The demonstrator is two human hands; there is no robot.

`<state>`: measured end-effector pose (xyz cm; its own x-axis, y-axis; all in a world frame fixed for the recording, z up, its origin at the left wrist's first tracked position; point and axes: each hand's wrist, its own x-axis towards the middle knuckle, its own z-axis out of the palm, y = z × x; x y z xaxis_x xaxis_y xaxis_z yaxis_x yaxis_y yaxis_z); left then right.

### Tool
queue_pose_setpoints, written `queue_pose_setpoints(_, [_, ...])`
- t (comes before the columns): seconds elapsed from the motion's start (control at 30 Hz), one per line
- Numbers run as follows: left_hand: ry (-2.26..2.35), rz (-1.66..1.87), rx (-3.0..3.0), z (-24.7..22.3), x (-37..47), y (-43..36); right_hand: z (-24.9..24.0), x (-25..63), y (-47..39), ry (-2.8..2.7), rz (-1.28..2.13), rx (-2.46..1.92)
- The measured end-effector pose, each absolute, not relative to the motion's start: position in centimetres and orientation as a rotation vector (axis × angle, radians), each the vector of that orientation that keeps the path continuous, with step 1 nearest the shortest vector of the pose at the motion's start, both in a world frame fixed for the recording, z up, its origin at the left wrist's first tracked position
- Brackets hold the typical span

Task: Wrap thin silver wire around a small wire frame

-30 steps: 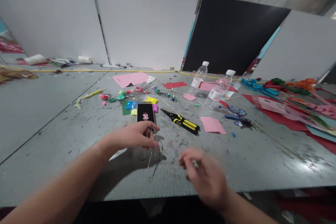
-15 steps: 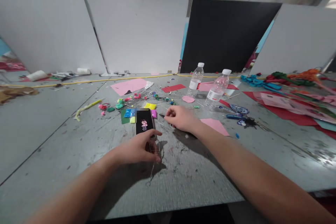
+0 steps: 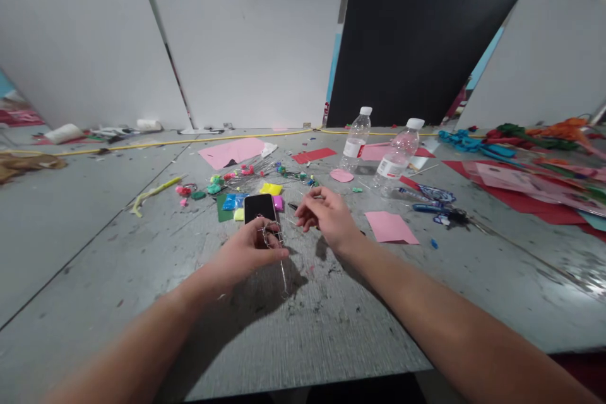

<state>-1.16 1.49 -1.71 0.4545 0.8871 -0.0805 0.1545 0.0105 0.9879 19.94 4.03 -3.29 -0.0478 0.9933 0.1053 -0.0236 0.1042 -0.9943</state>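
Note:
My left hand [image 3: 253, 246] is closed on a bent, twisted silver wire [image 3: 273, 237], held over the lower end of a dark-screened phone [image 3: 259, 207]. One tail of the wire hangs below the fingers and ends in a small loop. My right hand [image 3: 326, 214] hovers to the right of the phone, its fingers loosely curled and apart with nothing visible in them. Just left of its fingertips a small dark pointed tool [image 3: 292, 206] lies on the table. Around the phone's top are yellow [image 3: 271, 189], blue [image 3: 229, 202] and pink [image 3: 278, 203] packets.
Two clear plastic bottles [image 3: 356, 142] stand beyond my right hand. Blue-handled pliers [image 3: 428, 209] and a pink paper square [image 3: 391, 227] lie on the right. Coloured clay bits on wires [image 3: 237, 175] spread behind the phone. Stacked red and pink paper [image 3: 511, 192] covers the far right.
My left hand has lifted the wire up and forward, so it now covers the phone's lower part. My right hand has shifted slightly right, its fingers looser and off the dark tool.

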Motion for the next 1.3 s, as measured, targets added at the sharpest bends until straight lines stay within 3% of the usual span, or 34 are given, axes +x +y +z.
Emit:
queue_pose_setpoints(0.2, [0.940, 0.743, 1.410, -1.0, -1.2, 1.2, -2.1, 19.4, 1.5, -1.279, 0.986, -0.835])
queue_pose_setpoints(0.53, [0.883, 0.728, 1.285, -1.0, -1.4, 1.5, -2.5, 18.6, 0.1, -1.378, 0.814, -0.778])
queue_pose_setpoints(1.3, [0.942, 0.835, 1.389, -1.1, -1.2, 1.8, -2.7, 18.3, 0.9, -1.312, 1.046, -0.856])
